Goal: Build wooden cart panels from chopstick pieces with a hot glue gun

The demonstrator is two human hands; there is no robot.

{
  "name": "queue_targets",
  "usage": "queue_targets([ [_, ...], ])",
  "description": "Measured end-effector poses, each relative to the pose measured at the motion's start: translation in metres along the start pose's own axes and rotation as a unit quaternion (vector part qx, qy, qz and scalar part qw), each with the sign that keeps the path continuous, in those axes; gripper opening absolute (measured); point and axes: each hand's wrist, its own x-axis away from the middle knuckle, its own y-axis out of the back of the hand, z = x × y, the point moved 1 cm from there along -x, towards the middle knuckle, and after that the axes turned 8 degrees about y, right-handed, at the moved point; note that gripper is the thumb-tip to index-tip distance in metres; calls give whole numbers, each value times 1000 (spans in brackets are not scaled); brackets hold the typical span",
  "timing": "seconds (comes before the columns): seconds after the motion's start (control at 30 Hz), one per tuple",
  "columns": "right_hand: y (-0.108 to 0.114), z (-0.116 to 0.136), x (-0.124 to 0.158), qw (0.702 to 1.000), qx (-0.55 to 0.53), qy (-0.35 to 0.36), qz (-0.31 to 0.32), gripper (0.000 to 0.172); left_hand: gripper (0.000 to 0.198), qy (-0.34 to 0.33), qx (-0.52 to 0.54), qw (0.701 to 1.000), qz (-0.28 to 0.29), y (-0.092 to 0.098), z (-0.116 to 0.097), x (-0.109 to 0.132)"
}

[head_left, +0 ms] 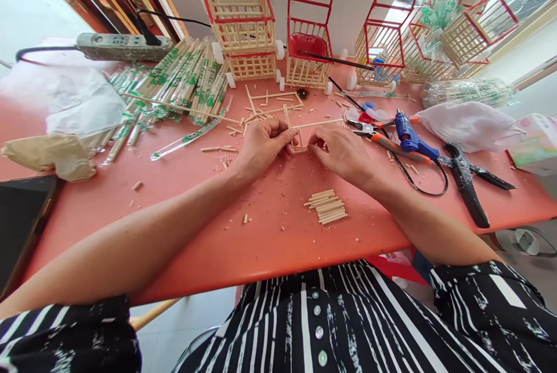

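Note:
My left hand [264, 147] and my right hand [342, 152] meet over the red table [195, 234], both pinching a small frame of thin wooden sticks [304, 126] that lies flat on it. The fingers of both hands are closed on the frame's near corner. A small pile of short cut sticks [328, 206] lies just in front of my right wrist. Loose stick offcuts are scattered round the frame.
Wrapped chopstick packs [183, 83] lie at the back left by a power strip [124, 46]. Stick-built carts with red frames [241, 19] [308, 42] [383, 36] stand along the back. A blue glue gun [411, 138], orange-handled pliers [387, 142] and black cutters [467, 181] lie to the right.

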Motion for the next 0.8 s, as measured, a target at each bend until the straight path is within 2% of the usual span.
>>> queue_targets([
  [0.23,-1,-1,-2,1000,19,-15,6,17,26,12,6,1000,-9,-2,-2,1],
  [0.43,-2,-6,-2,999,15,5,-42,22,27,24,7,1000,-17,-4,-4,2],
  [0.53,5,-2,2,999,18,18,-42,20,26,38,19,999,-14,-3,-6,3],
  [0.6,14,2,8,997,17,22,-66,20,26,46,34,998,-16,0,-9,3],
  [0.7,27,9,16,989,-3,60,-132,24,24,32,52,997,-42,7,-15,0],
  [0.8,24,12,17,987,-21,107,-118,22,24,6,60,995,-81,14,-16,-5],
])
